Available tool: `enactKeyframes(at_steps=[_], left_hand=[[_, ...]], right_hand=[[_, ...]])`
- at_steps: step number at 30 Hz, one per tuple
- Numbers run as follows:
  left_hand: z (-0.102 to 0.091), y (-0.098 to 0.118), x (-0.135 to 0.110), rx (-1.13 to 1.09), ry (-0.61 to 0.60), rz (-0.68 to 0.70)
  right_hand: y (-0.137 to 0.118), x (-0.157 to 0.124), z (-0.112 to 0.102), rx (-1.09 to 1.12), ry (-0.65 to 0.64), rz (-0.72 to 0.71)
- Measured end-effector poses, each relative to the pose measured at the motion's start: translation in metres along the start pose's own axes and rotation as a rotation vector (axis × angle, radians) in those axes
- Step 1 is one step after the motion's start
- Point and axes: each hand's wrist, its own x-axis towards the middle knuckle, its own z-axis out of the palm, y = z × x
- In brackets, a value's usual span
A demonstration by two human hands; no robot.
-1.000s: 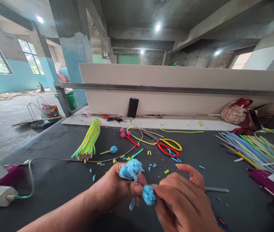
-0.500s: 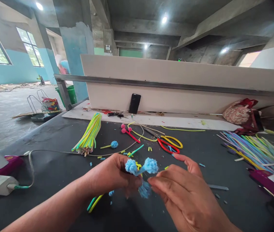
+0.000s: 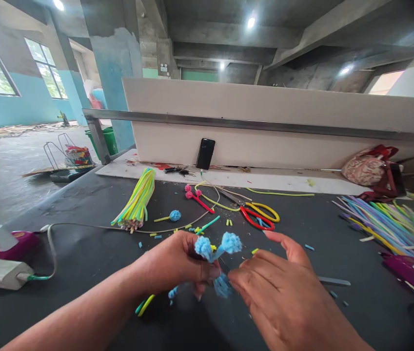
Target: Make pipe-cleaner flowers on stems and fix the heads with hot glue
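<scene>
My left hand (image 3: 177, 263) is closed around a small bunch of stems topped with fluffy blue pompoms (image 3: 217, 245); yellow and green stem ends (image 3: 144, 305) stick out below the fist. My right hand (image 3: 280, 287) pinches a lower blue pompom (image 3: 223, 285) between thumb and fingertips, right beside the left hand. Both hands hover just above the dark table (image 3: 82, 263).
On the table lie a bundle of yellow-green stems (image 3: 136, 200), a single blue pompom stick (image 3: 170, 216), pink pompom sticks (image 3: 196, 199), red-and-yellow scissors (image 3: 258, 215), a cable to a white adapter (image 3: 4, 274), and a pile of coloured stems (image 3: 385, 222). A phone (image 3: 206, 153) leans on the white board. A bag (image 3: 369, 168) sits far right.
The bunch in my left hand has turned so two blue pompoms fan out above the fist and stem ends show below. My right hand keeps pinching the lower pompom; the view shifted slightly.
</scene>
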Motion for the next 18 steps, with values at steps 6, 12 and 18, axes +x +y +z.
enactKeyframes(at_steps=[6, 12, 18], left_hand=[[0.002, -0.003, 0.0, -0.092, 0.046, 0.004], [0.006, -0.011, 0.002, -0.23, 0.082, 0.041], [0.002, -0.009, 0.001, -0.208, 0.091, 0.037]], right_hand=[[-0.006, 0.004, 0.004, -0.014, 0.082, 0.036], [-0.007, 0.002, 0.011, -0.03, 0.211, 0.03], [-0.002, 0.005, -0.002, -0.01, 0.231, 0.054]])
